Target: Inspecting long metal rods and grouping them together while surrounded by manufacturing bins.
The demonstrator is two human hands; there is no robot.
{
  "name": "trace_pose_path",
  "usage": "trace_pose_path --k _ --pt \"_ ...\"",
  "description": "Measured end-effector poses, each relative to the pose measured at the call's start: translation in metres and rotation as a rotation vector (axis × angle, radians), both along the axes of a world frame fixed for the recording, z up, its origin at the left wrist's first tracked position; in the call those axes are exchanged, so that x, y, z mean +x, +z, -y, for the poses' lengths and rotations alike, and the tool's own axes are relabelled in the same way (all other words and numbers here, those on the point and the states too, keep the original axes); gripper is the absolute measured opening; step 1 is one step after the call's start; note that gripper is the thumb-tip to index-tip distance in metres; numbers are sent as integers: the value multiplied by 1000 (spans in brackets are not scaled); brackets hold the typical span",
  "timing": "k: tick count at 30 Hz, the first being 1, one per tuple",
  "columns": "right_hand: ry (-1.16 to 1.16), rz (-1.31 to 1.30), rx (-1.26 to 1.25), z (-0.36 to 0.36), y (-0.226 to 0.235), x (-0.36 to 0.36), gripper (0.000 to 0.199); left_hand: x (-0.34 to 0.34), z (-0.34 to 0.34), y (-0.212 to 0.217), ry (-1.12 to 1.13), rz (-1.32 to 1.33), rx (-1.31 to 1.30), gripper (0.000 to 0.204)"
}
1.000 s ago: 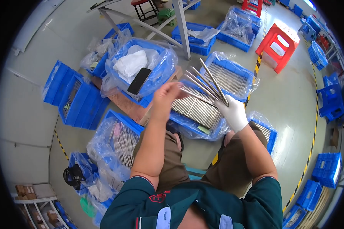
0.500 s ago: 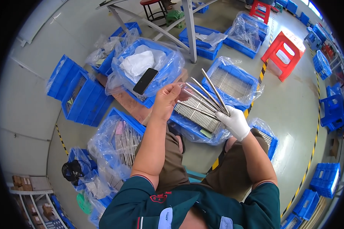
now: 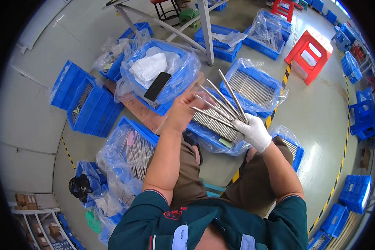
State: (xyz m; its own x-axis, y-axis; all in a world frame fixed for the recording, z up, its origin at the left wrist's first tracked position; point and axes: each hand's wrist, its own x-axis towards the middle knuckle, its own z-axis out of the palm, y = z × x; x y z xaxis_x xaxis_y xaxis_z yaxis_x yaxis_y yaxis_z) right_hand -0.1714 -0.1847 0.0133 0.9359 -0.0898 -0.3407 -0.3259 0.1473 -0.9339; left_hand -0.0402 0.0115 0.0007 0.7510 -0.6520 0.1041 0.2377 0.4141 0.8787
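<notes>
Several slim metal rods (image 3: 227,100) spread like a fan from my right hand (image 3: 255,133), which wears a white glove and is closed round their lower ends. My bare left hand (image 3: 181,111) is beside the rods' free ends; its fingers are smeared by motion, and I cannot tell if they touch a rod. Beneath both hands lies a plastic-lined blue crate (image 3: 202,141) with a row of similar rods and a small green slip. Another lined crate (image 3: 273,109) of neatly rowed rods sits just beyond it.
A black phone (image 3: 157,86) rests on a lined crate (image 3: 183,77) at the left. Loose rods (image 3: 137,155) fill a crate by my left leg. A grey table leg (image 3: 206,33) and a red stool (image 3: 308,56) stand farther off. Stacked blue crates (image 3: 83,100) line the left side.
My left hand has drawn slightly down and left, its fingers now blurred. The rods in my right hand have shifted a little left and are fanned somewhat differently.
</notes>
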Motion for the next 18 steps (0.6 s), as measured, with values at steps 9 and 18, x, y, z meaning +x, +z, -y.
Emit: trace_pose_path --k 9,18 --pt "37 44 116 -3 5 1 14 -12 10 -1 -98 53 106 25" --pt "45 -10 188 0 6 0 13 7 -14 12 116 44 92 25"
